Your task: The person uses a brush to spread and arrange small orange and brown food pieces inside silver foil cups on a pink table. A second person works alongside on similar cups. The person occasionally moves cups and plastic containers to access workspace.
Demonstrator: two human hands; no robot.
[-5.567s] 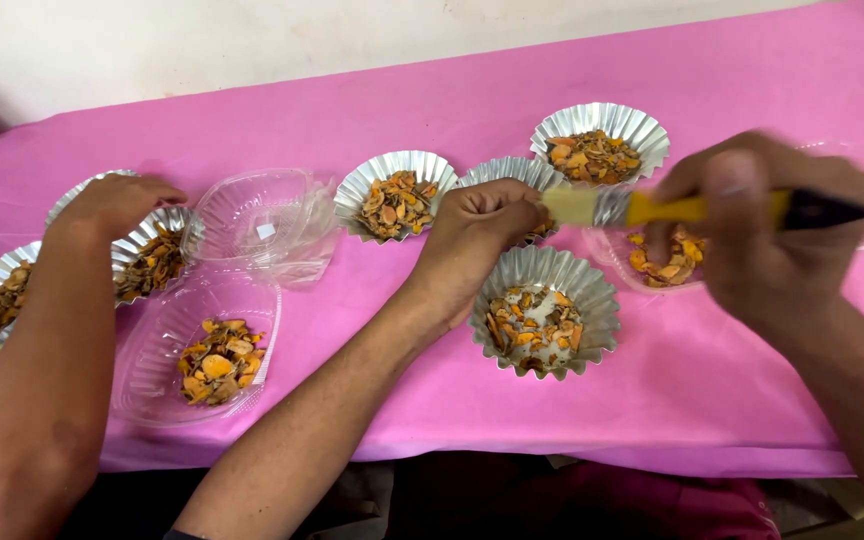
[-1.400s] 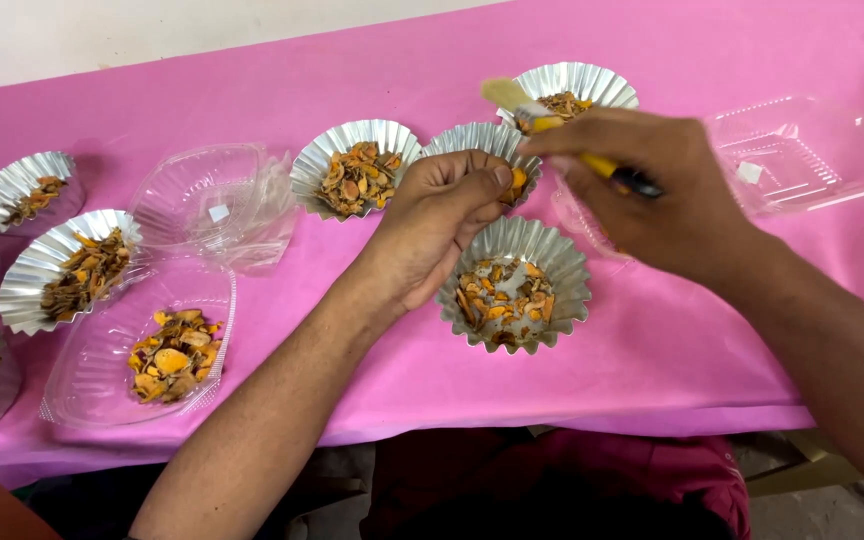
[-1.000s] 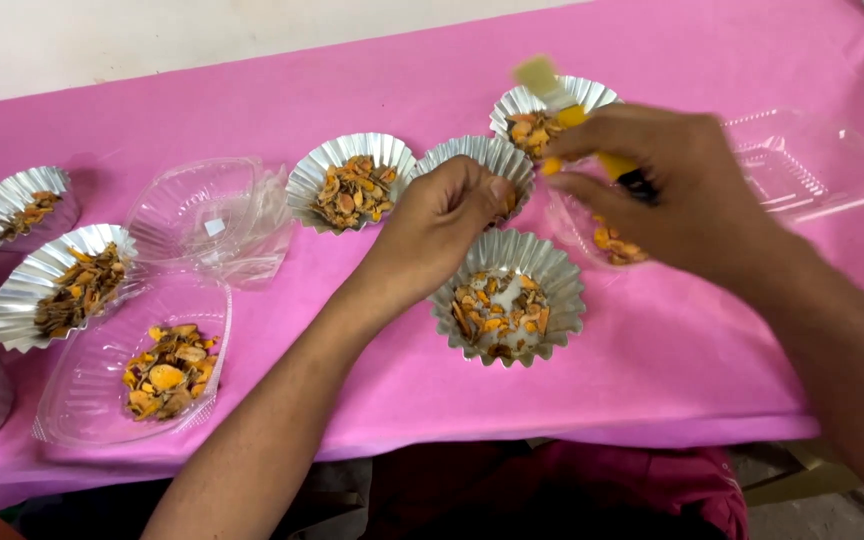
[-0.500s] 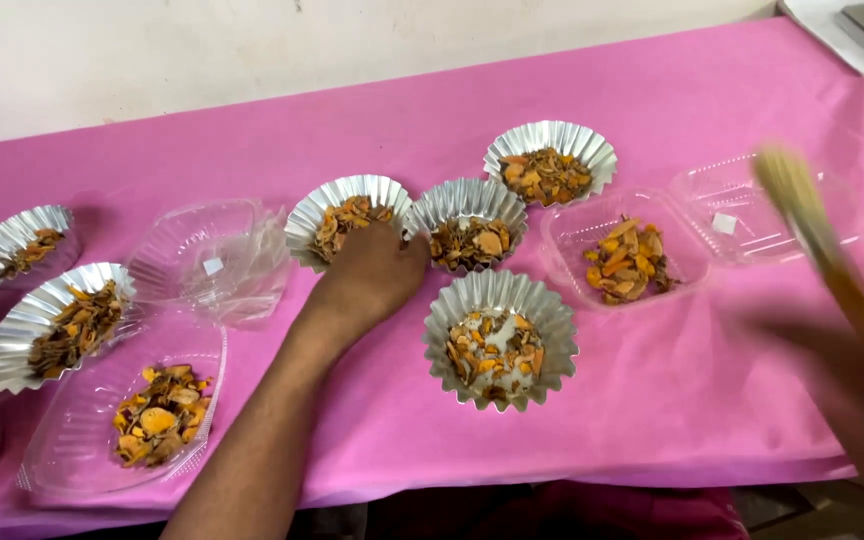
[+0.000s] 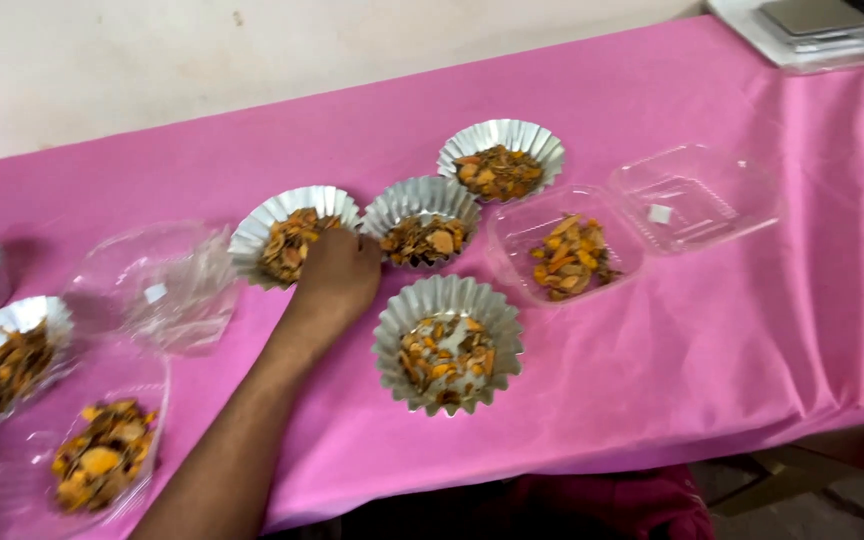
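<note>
The left hand (image 5: 337, 275) sits curled on the pink surface (image 5: 712, 330), fingertips at the near rim of a foil cup (image 5: 292, 232) of orange-brown chips, though whether it pinches that rim I cannot tell, and the right hand is out of view. That cup looks feather-light and crumples easily, so I'd take it gently by the fluted rim or cradle it from beneath. Counting up: six foil cups in sight, two cut off at the left edge, plus four clear plastic trays, two filled and two bare.
</note>
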